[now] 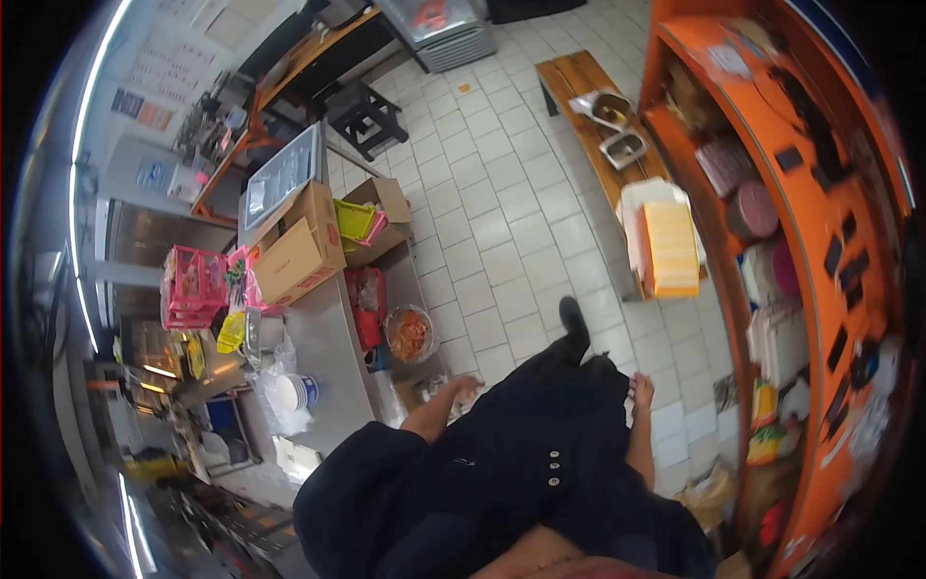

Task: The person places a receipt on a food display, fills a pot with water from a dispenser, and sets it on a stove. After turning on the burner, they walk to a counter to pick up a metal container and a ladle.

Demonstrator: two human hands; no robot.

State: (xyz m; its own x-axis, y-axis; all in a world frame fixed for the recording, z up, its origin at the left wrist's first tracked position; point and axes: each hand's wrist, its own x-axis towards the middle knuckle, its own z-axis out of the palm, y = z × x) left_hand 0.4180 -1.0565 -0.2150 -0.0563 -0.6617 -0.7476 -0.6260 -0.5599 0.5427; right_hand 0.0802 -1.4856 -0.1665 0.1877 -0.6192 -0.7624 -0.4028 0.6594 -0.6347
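In the head view, the person's left hand [466,390] hangs low, just left of the frame's lower middle; its fingers look curled, but I can't tell whether they pinch anything. The right hand [641,389], right of the lower middle, dangles with fingers loosely bent and a little apart, nothing visible in it. Between them, one dark shoe [574,318] points up the tiled floor [502,203], as if mid-stride.

Nearest the left hand, though apart from it, is the bowl [433,345] of orange-red food [410,333], left of centre beside the metal bench [333,359]. Boxes [301,256] stand on that bench, farther left. At upper right, a wooden bench [562,75] bears two metal trays [623,149] and a yellow stack [670,246].

To step well here, I'd set each foot flat on the middle tiles, tuck the left elbow so the hand clears the bowl's rim, and give the stack's corner room on the right.
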